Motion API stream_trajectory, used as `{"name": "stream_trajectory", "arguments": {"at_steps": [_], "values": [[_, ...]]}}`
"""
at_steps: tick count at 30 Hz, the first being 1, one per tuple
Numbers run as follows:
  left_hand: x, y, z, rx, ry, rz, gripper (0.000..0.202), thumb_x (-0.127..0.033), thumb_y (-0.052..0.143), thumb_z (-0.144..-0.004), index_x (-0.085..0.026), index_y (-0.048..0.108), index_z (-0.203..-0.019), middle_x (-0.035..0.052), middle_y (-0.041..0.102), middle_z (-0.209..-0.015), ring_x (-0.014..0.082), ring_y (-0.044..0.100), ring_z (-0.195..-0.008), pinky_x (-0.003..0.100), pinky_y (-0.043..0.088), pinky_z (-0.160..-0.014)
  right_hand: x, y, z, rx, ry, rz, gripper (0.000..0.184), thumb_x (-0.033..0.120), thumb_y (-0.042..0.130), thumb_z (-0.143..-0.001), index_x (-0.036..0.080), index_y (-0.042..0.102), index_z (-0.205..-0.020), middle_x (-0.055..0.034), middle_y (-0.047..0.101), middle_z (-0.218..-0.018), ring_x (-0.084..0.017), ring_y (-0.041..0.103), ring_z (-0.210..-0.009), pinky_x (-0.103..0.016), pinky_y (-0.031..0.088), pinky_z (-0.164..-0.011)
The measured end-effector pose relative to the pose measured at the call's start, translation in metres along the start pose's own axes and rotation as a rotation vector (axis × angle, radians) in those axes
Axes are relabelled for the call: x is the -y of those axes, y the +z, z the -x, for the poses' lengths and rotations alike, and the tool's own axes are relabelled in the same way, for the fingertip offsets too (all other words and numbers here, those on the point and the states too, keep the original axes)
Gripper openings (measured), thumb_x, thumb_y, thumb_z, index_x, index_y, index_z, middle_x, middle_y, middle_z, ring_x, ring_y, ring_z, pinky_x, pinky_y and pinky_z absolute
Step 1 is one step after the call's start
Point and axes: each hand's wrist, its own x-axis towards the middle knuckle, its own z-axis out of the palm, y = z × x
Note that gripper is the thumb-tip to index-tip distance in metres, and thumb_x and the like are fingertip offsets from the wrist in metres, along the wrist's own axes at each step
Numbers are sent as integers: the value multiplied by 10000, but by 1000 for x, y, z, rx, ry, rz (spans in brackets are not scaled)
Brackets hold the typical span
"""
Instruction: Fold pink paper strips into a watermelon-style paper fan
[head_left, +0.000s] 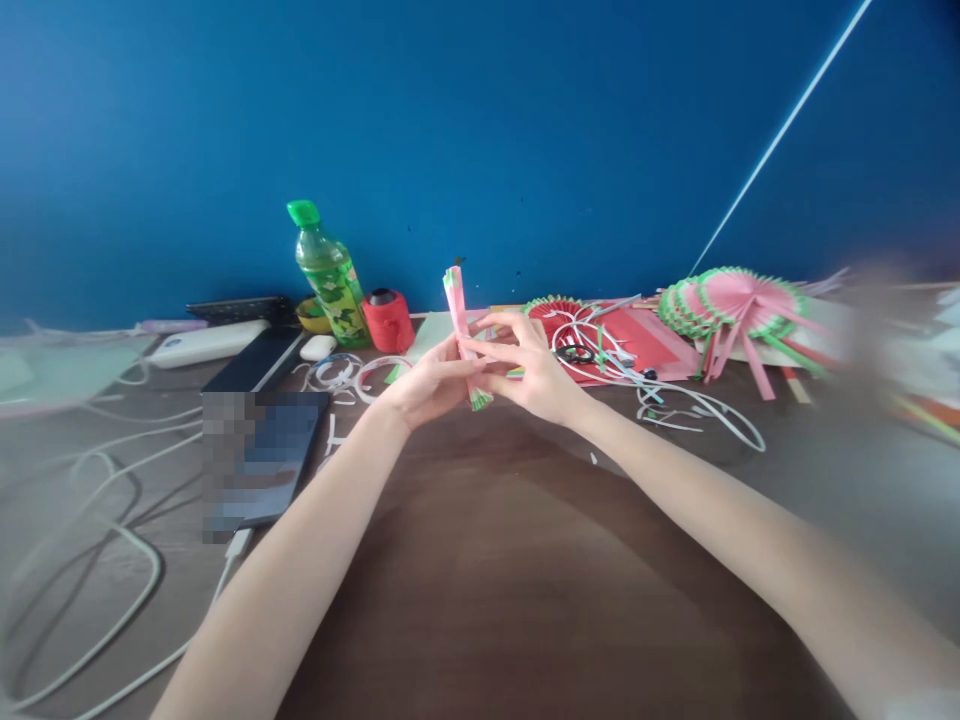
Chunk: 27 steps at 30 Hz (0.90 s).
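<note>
We are holding a folded paper strip point(459, 325) upright above the middle of the table point(495, 560), between both hands. Our left hand point(427, 385) is closing its fingers on the lower part of the strip from the left, thumb pressing against it. Our right hand point(529, 375) is meeting it from the right, its fingers lying together across the strip and pinching it just above the green fringe at the strip's bottom end. The strip is pink with green edging, and its top is rising clear of both hands.

Toward the far edge of the table, left of the hands, a green bottle point(328, 280) is standing upright, with a red spool point(388, 320) just beside it on the right. A phone point(259, 460) is lying flat near the left edge, with white cables point(112, 560) looping around it. Behind our right hand, scissors point(576, 353) are lying on red paper point(652, 350) among white paper trimmings. Paper fans point(731, 300) are sitting stacked toward the far right corner.
</note>
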Motion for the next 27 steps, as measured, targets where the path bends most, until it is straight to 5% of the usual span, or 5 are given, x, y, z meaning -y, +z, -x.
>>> {"name": "stream_trajectory", "arguments": {"at_steps": [6, 10, 17, 20, 27], "values": [[-1, 3, 0, -58, -91, -58, 401, 24, 463, -710, -149, 545, -1062, 14, 633, -725, 100, 602, -563, 214, 454, -543, -5, -4, -2, -117, 266, -386, 177, 314, 532, -821, 248, 638, -946, -47, 490, -1123, -208, 474, -1098, -438, 416, -937], [-1, 6, 0, -51, -126, -103, 118, -71, 457, -792, -129, 546, -842, -7, 546, -594, 60, 459, -417, 188, 388, -425, -19, 4, -3, -244, 505, -624, 374, 408, 628, -722, 229, 500, -1024, -38, 519, -1034, -180, 543, -954, -342, 484, -758], [9, 2, -2, 14, -212, -172, 231, -211, 474, -848, -130, 500, -633, -37, 397, -465, 29, 317, -340, 151, 240, -340, -17, 5, -2, 57, 537, -872, 300, 411, 687, -683, 184, 567, -839, 26, 542, -704, -86, 503, -607, -239, 430, -580], [14, -4, -3, 57, -239, -297, 221, -304, 538, -817, -112, 569, -712, 17, 536, -550, 49, 407, -369, 175, 273, -349, -14, 5, 0, 90, 566, -939, 270, 397, 693, -685, 163, 567, -734, 54, 488, -562, -62, 434, -475, -225, 376, -480], [6, -16, -3, 37, -178, -696, 271, -388, 643, -735, -135, 597, -819, 47, 661, -716, 134, 617, -689, 231, 454, -638, -18, 15, 5, -144, 631, -1009, 256, 355, 749, -615, 165, 617, -724, 35, 575, -602, -87, 507, -530, -249, 423, -541]]}}
